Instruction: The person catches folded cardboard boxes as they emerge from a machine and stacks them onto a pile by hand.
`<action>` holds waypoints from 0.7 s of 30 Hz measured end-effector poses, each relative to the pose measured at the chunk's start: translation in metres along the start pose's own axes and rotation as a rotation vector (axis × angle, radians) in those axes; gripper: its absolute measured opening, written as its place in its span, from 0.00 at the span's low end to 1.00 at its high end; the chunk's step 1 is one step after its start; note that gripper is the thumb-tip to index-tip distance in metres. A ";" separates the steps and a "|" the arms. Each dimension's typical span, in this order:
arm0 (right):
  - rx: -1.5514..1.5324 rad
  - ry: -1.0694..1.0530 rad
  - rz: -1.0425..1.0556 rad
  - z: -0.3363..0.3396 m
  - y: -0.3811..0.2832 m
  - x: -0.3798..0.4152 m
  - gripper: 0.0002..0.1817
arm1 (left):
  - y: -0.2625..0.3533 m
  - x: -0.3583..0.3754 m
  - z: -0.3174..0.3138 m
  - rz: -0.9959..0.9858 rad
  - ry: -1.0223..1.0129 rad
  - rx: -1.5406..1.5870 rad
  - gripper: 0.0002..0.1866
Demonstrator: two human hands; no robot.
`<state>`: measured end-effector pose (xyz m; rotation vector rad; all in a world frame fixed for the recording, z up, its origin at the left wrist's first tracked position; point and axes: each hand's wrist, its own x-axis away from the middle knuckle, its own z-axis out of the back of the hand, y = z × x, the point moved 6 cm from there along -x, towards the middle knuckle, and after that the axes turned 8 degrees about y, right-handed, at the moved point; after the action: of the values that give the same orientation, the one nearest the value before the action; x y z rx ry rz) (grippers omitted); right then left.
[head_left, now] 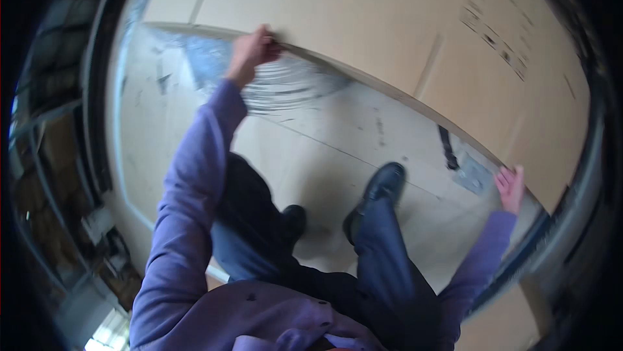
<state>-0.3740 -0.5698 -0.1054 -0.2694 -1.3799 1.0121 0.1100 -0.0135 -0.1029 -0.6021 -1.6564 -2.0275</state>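
Note:
A large cardboard box [337, 13], with printed markings at its right end, spans the upper part of the view. My left hand [255, 52] has its fingers curled closed around the near edge of the box, left of the middle. Toward the right end of that same edge, my right hand [511, 189] grips it with bent fingers. The far side of the box is out of view.
Clear plastic film [207, 59] lies on the pale scuffed floor [311, 150] under the box's left part. A dark strap [448, 146] and a grey-blue flat piece [475, 174] lie near my right hand. My shoes [384, 185] stand on the floor. Shelving-like structures [52, 182] show at left.

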 end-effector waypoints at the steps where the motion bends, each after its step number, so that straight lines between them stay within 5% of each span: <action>1: 0.010 -0.035 0.022 -0.006 -0.004 0.012 0.22 | -0.010 -0.014 0.003 -0.017 -0.062 -0.021 0.19; 9: 0.140 0.052 -0.085 -0.009 -0.011 0.010 0.26 | 0.005 0.005 -0.007 0.006 -0.113 -0.247 0.25; 21: 0.249 0.150 0.077 -0.013 -0.014 0.009 0.28 | -0.002 0.004 -0.012 -0.002 -0.207 -0.307 0.27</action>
<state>-0.3580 -0.5664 -0.0923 -0.2096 -1.1027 1.1910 0.1053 -0.0257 -0.1042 -0.9438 -1.4600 -2.3071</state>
